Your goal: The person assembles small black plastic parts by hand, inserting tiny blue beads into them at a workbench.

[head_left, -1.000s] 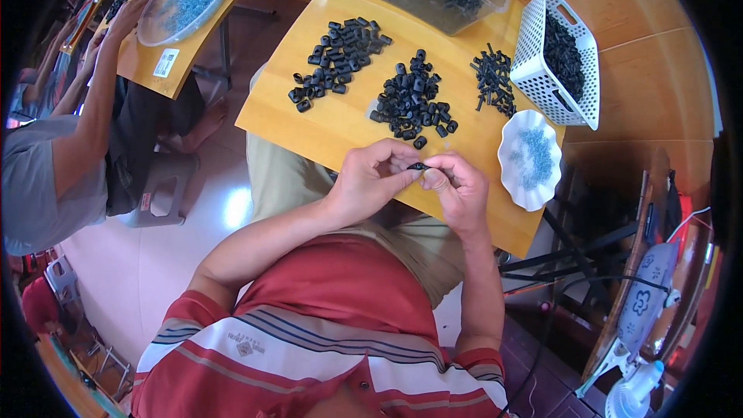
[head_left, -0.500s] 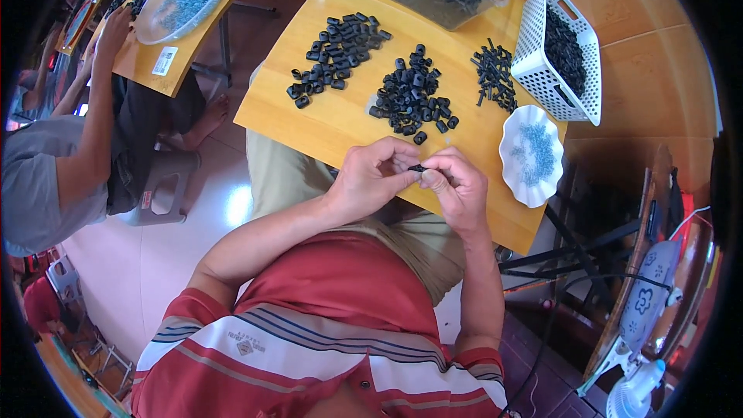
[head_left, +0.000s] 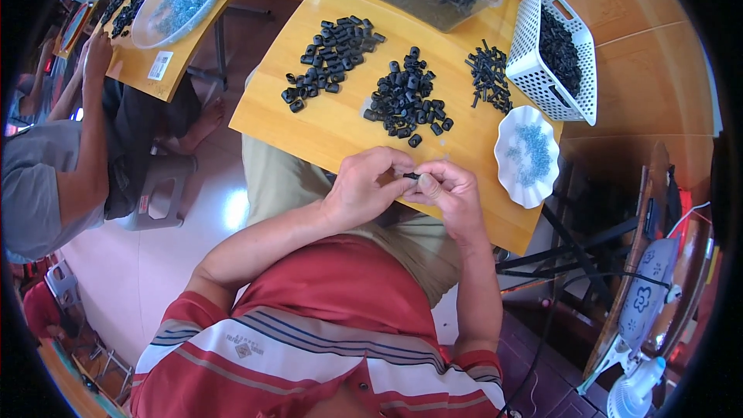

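Between the fingertips of both hands sits a small black plastic part [head_left: 411, 176], mostly covered by the fingers. My left hand [head_left: 367, 183] pinches it from the left, and my right hand [head_left: 449, 195] pinches its other end, at the near edge of the wooden table [head_left: 302, 128]. Just beyond the hands lies a pile of short black hollow plastic pieces [head_left: 406, 97]. A second, looser group of similar black pieces [head_left: 329, 58] is farther left. Thin black pin-like pieces [head_left: 488, 76] form a heap to the right.
A white scalloped dish [head_left: 507, 156] holds tiny clear-blue pieces. Behind it stands a white perforated basket [head_left: 530, 42] full of black parts. A clear bin [head_left: 410, 4] is at the far edge. At left, another person [head_left: 58, 159] sits at a second table; a small fan [head_left: 635, 391] stands lower right.
Both hands have shifted slightly left and nearer to me, still gripping the small black part. The whole view has moved a little. The other person's hand has drawn in slightly.
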Demonstrator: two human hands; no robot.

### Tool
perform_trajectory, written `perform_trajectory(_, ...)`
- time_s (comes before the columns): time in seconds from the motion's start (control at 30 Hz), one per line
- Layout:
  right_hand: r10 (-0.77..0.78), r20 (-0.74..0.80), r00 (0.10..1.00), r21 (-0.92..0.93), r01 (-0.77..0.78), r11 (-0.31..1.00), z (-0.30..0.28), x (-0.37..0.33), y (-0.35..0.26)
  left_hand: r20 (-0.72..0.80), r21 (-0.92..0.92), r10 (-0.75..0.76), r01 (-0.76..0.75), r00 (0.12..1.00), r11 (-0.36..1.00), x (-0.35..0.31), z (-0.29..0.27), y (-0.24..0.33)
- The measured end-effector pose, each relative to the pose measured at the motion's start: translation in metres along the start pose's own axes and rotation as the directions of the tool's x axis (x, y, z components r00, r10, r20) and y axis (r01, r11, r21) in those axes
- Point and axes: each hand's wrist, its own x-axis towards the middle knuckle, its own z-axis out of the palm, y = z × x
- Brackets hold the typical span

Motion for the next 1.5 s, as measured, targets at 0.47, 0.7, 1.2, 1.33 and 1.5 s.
perform_trajectory(0.47,-0.074,-0.096,0.993,0.161,0.089,0.983,0.014,-0.004,0.001,0.049,0.228,0.393,-0.393,0.918,0.891,0.012,-0.005,0.003)
perform_trajectory(0.7,-0.065,-0.095,0.993,0.186,0.082,0.979,0.017,-0.008,-0.003,0.035,0.208,0.428,-0.426,0.903,0.881,0.006,-0.006,0.006)
perform_trajectory(1.2,-0.022,-0.088,0.996,0.279,0.046,0.959,0.017,-0.011,-0.002,0.026,0.231,0.53,-0.521,0.848,0.822,0.004,-0.002,0.005)
perform_trajectory(1.33,-0.046,-0.057,0.997,0.237,0.058,0.97,0.014,-0.009,-0.003,0.039,0.222,0.526,-0.52,0.85,0.825,0.006,-0.002,0.006)
perform_trajectory(1.5,-0.076,-0.072,0.994,0.284,0.094,0.954,0.018,-0.005,-0.007,0.036,0.22,0.519,-0.513,0.854,0.829,0.008,-0.002,0.005)
